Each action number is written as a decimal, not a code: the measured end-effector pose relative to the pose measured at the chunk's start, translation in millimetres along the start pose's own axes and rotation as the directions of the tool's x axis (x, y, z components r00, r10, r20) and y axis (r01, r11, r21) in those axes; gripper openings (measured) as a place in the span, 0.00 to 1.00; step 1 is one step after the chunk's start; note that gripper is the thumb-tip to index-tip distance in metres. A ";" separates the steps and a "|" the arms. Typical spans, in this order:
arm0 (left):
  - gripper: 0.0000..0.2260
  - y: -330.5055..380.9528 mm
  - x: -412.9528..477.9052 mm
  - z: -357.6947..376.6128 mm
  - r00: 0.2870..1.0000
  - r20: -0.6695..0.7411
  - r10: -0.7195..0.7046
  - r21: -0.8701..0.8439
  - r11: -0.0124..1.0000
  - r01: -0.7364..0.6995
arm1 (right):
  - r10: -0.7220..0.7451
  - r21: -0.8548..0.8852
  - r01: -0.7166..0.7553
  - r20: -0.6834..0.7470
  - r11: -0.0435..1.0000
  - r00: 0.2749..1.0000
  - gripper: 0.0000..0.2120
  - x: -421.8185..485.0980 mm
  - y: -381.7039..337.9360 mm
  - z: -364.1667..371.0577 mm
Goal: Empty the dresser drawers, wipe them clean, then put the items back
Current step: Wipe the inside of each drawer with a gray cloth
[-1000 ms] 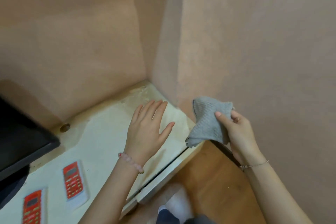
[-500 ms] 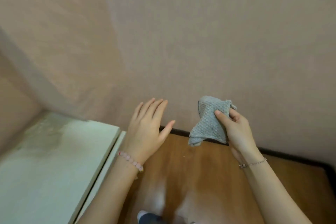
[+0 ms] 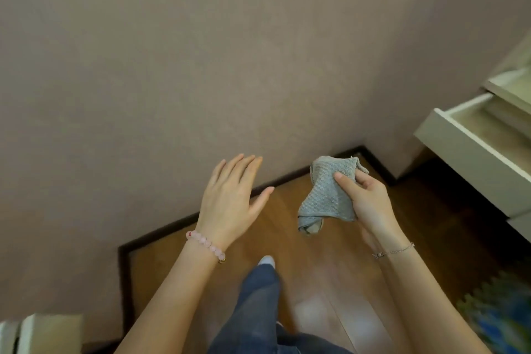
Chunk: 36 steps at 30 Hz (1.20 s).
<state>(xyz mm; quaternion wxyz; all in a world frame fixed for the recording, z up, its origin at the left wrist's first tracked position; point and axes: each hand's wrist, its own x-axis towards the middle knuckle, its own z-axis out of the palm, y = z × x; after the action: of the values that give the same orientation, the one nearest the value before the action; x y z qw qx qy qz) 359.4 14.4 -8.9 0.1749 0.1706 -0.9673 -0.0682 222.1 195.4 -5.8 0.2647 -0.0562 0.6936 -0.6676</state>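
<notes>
- My right hand grips the grey cloth — thumb pressed across its front, fingers curled behind it. The cloth's lower end hangs free above the wooden floor.
- My left hand holds nothing: fingers straight and close together, thumb out to the side, palm down, in the air in front of the wall.
- The open drawer juts from the pale dresser at the right edge, well apart from both hands. A second one above it seems pulled out too, though the edge of the view cuts it off.
- A pink bead bracelet sits on my left wrist, a thin chain on my right.
- Between my arms is my leg in jeans.
- A blurred blue-green mat lies at lower right.
</notes>
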 end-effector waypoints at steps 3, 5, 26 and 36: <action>0.25 17.1 37.3 25.3 0.993 0.039 0.110 -0.050 0.993 -0.108 | 0.007 -0.032 -0.010 -0.080 0.999 0.997 0.10 14.7 2.1 -27.8; 0.25 27.7 64.7 43.1 0.981 0.062 0.184 -0.087 0.980 -0.178 | 0.024 -0.038 -0.030 -0.152 0.999 0.988 0.11 26.7 3.8 -43.5; 0.24 191.0 317.9 196.6 0.661 0.140 0.737 -0.346 0.662 -0.665 | 0.165 0.266 0.023 -0.663 0.964 0.730 0.12 149.9 -16.9 -197.6; 0.25 294.7 396.8 258.6 0.580 0.272 0.768 -0.348 0.640 -0.685 | 0.242 0.370 0.030 -0.664 0.929 0.708 0.12 219.2 -26.6 -313.0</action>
<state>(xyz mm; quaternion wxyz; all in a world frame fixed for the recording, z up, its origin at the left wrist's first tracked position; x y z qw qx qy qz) -173.8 167.5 -67.8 0.0048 -0.2790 -0.9524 -0.1224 -110.7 378.8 -54.4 0.0269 0.2895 0.6119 -0.7356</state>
